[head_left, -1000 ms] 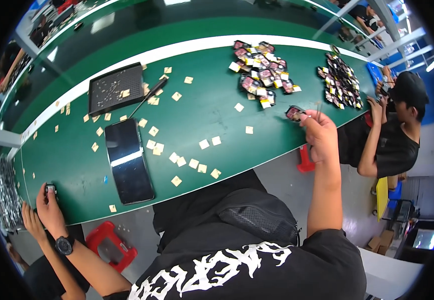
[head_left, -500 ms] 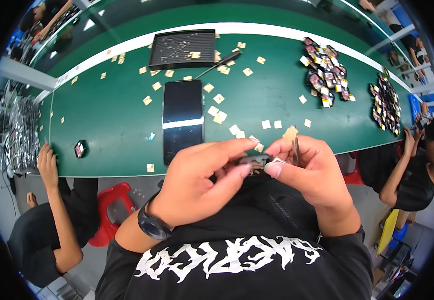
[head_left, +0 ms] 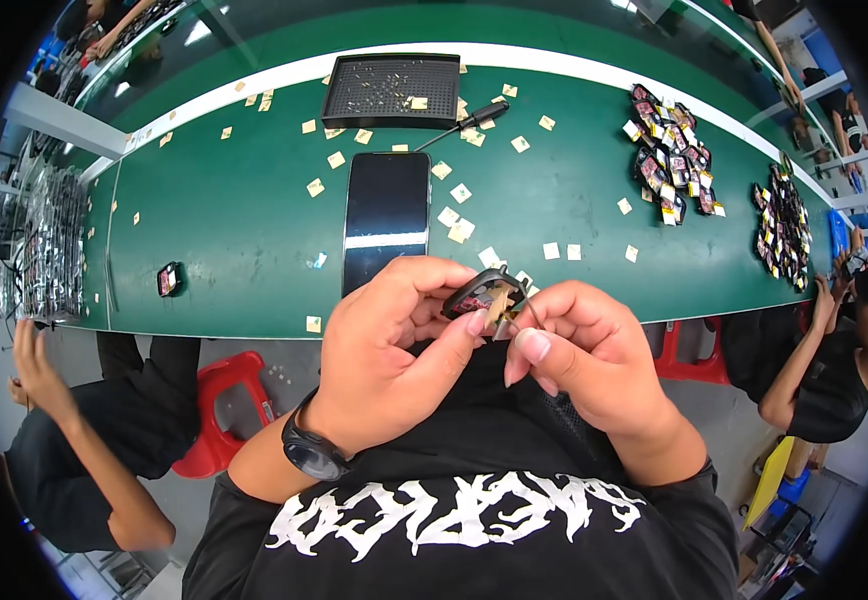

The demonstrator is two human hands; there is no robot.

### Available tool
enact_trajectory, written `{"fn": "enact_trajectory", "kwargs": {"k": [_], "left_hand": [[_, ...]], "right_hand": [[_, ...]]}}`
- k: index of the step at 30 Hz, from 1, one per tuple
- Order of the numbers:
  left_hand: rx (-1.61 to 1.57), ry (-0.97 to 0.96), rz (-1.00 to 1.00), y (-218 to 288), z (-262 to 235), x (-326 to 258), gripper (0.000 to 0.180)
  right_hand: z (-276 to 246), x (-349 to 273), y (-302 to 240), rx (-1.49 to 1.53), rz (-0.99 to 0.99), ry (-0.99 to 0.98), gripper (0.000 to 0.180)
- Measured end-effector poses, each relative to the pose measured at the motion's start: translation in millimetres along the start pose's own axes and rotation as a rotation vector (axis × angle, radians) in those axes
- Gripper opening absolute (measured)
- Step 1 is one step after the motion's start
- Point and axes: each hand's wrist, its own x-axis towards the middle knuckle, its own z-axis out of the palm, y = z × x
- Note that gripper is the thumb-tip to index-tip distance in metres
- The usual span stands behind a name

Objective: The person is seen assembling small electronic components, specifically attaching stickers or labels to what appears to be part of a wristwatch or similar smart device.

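Observation:
Between the thumb and fingers of my left hand (head_left: 379, 335) is a small black device casing (head_left: 464, 302), tilted, with a pinkish label inside. A tan square piece (head_left: 500, 303) shows at the casing's open side, partly covered by my fingertips. Close against that side, my right hand (head_left: 594, 345) is closed in a pinch on thin metal tweezers (head_left: 537, 312), mostly hidden by the fingers. Both hands are held over my lap at the table's near edge, just right of a black phone (head_left: 387, 205) lying flat.
Tan squares (head_left: 461, 229) lie scattered over the green table (head_left: 254, 230). Farther back are a black tray (head_left: 339, 100) and a screwdriver (head_left: 484, 115). Casings form two piles (head_left: 672, 165) at right; a single casing (head_left: 169, 279) lies left, near stacked silver strips (head_left: 54, 250). Co-workers sit on both sides.
The casing has turned upward in my left hand, exposing its inside. The tan square raised by my right hand is now at the casing. My view has shifted slightly left.

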Motion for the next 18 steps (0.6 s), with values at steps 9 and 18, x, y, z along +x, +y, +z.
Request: {"fn": "enact_trajectory", "kwargs": {"k": [9,18], "left_hand": [[0.294,0.031,0.198,-4.4,2.1,-1.0,0.027],[0.413,-0.009,0.256,-7.6,5.2,-1.8,0.019]], "right_hand": [[11.3,-3.1,6.3,0.117,0.069,0.118,0.014],[10.9,-2.7,11.9,0.187,0.039,0.216,0.018]]}}
